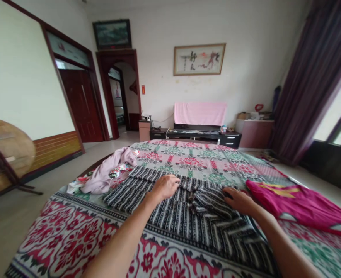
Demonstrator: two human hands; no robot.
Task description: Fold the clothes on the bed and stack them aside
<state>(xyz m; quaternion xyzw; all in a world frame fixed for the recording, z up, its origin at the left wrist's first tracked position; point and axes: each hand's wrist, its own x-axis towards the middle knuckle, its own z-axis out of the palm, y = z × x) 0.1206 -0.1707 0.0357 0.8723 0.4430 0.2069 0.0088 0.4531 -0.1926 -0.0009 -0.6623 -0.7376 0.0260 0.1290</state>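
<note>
A black-and-white striped knit garment (184, 216) lies spread across the patterned cover, with a bunched, sleeve-like part (212, 199) folded over its right side. My left hand (165, 186) rests on the upper middle of the garment, palm down, its fingers loosely bent and apart. At the right edge of the bunched part, my right hand (240, 200) touches the fabric with its fingers stretched and spread. The undersides of both hands are hidden, and no fold of cloth shows pinched in either one.
A floral cover (190, 160) drapes the round table. A crumpled pale pink garment (109, 173) lies left, a magenta garment (306, 204) right. Beyond stand a low black cabinet (231, 139) and a pink cloth (200, 113). A folded round tabletop (9, 154) leans at far left.
</note>
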